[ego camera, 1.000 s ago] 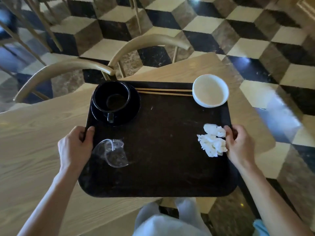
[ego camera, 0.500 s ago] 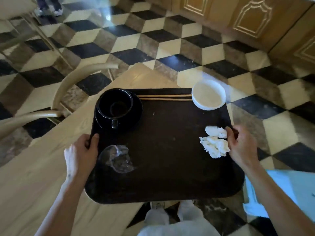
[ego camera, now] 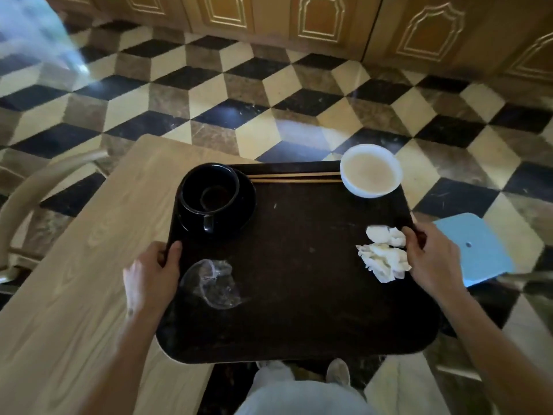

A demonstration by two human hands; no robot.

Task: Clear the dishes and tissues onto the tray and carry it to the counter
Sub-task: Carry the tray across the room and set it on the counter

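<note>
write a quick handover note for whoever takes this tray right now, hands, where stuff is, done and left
Left hand grips the tray by its left rim; right hand grips the right rim.
On the tray: black cup on its saucer far left, chopsticks along the far edge, white bowl far right, tissues by the right hand, clear glass on its side near left.
Done: clearing.
Left: carry it to the counter.

Dim, warm light; upper-left window glare; blurred, bowed edges.

a café or restaurant dining room: patterned cube-tile marble floor (ego camera: pixel 227 94), carved wooden counter panels (ego camera: pixel 323 19) along the top, light wood table (ego camera: pixel 74 265) and bentwood chair (ego camera: pixel 36 187) lower left.
</note>
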